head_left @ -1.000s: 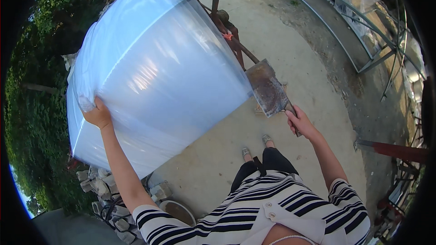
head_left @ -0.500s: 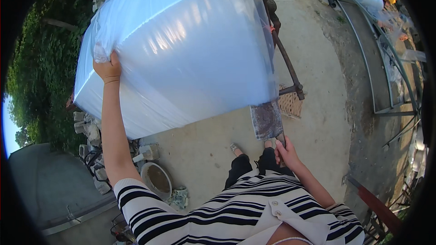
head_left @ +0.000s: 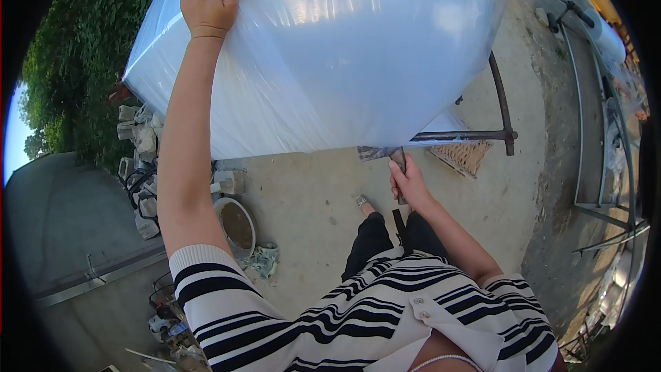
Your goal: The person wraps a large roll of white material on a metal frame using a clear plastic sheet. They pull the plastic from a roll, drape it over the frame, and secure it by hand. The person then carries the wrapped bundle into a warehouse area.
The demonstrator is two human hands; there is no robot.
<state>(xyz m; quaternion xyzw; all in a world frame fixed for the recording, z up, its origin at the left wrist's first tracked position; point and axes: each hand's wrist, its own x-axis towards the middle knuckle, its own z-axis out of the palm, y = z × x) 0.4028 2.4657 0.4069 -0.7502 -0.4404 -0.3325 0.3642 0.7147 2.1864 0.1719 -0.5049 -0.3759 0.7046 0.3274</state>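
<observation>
A large sheet of translucent white plastic film point(head_left: 330, 76) bulges in front of me, its lower edge hanging over the concrete. High on its left side, my left hand point(head_left: 208, 12) is closed round a bunched fold of it, the arm stretched forward. Lower down, my right hand point(head_left: 410, 182) grips the handle of a cleaver point(head_left: 376, 153) with a broad, dark, stained blade. Most of the blade is hidden at the film's lower edge; whether it touches the film I cannot tell.
A rusty metal frame point(head_left: 506, 100) juts out right of the film, above a woven basket point(head_left: 463, 158). On the left are a round tub point(head_left: 237, 224), a crumpled cloth point(head_left: 264, 260) and stone blocks point(head_left: 141, 139). A metal rack point(head_left: 580, 117) and a film roll point(head_left: 606, 36) are far right.
My left hand has moved up and to the right with the bunched film. My right hand has raised the cleaver, and its blade has gone largely behind or under the film's edge.
</observation>
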